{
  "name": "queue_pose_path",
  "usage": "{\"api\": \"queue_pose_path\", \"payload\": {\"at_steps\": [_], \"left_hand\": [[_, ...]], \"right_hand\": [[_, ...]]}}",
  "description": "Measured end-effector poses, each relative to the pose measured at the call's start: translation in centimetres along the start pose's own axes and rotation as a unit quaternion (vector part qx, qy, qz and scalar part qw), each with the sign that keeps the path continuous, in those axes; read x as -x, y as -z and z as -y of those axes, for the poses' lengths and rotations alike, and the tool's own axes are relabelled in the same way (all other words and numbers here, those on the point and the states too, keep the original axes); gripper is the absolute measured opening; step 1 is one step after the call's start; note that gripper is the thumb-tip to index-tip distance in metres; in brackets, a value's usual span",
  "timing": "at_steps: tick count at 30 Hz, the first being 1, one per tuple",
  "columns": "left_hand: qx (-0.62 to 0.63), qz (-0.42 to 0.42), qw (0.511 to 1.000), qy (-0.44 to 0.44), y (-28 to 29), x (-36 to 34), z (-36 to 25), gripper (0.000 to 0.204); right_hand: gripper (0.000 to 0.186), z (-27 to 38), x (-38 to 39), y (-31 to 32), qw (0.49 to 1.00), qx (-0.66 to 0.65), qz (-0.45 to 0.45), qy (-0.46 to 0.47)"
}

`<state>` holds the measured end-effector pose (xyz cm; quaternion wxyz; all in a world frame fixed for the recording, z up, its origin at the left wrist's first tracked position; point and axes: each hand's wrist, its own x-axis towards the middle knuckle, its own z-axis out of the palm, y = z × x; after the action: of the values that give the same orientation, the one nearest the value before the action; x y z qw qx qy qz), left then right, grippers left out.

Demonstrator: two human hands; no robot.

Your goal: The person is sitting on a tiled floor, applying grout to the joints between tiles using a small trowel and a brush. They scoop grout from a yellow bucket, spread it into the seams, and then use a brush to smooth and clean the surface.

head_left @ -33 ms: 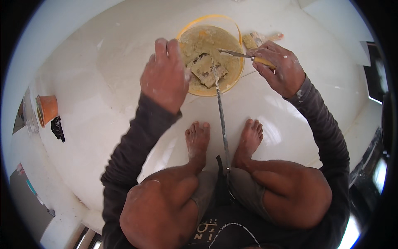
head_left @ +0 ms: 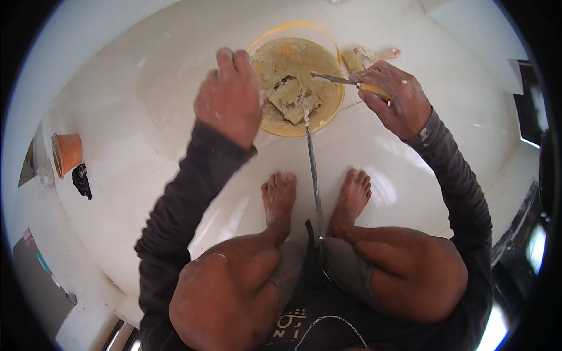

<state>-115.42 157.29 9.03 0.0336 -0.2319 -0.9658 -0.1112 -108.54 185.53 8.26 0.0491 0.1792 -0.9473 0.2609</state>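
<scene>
My right hand is closed around the yellow wooden handle of a putty knife. The narrow blade points left over a yellow bucket, with pale residue at its tip. Raised at the bucket's left rim, my left hand shows its back; two fingers stick up apart and nothing shows in it, though the palm side is hidden. Pale, lumpy paste coats the bucket's inside. In it lies a squarish paste-covered piece. A long smeared metal rod leans out of the bucket toward my knees.
A paste-stained paintbrush lies right of the bucket. Far left are an orange tub and a crumpled black scrap. My bare feet stand on the glossy pale floor. A dark object is at the right edge.
My left hand has shifted slightly left and up, away from the bucket. The right hand and putty knife have moved a little to the right.
</scene>
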Motion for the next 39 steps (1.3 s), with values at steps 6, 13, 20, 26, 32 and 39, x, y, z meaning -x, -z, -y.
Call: {"api": "queue_pose_path", "payload": {"at_steps": [6,13,20,26,32,39], "left_hand": [[-0.012,0.313,0.931,-0.184,-0.8,-2.5,-3.9,0.023],[-0.111,0.403,0.874,-0.25,-9.1,-4.7,-5.7,0.028],[-0.14,0.402,0.884,-0.194,-11.2,-4.3,-8.0,0.031],[-0.172,0.413,0.867,-0.219,-11.1,-5.5,-8.5,0.028],[-0.178,0.382,0.882,-0.213,-8.6,-6.0,-7.8,0.022],[-0.17,0.322,0.911,-0.194,-8.3,-5.0,-6.5,0.022]], "right_hand": [[0.023,-1.7,1.6,2.0,0.997,-0.062,-0.033,-0.04],[0.024,-1.6,3.0,1.8,0.98,-0.149,-0.109,-0.08],[0.028,-0.5,4.9,1.4,0.99,-0.097,-0.069,-0.075],[0.042,-2.7,5.4,0.1,0.999,0.017,-0.042,-0.027],[0.044,-2.8,6.2,3.2,0.998,-0.007,-0.022,-0.065],[0.029,-3.0,2.8,5.2,0.998,0.031,-0.056,0.02]]}}
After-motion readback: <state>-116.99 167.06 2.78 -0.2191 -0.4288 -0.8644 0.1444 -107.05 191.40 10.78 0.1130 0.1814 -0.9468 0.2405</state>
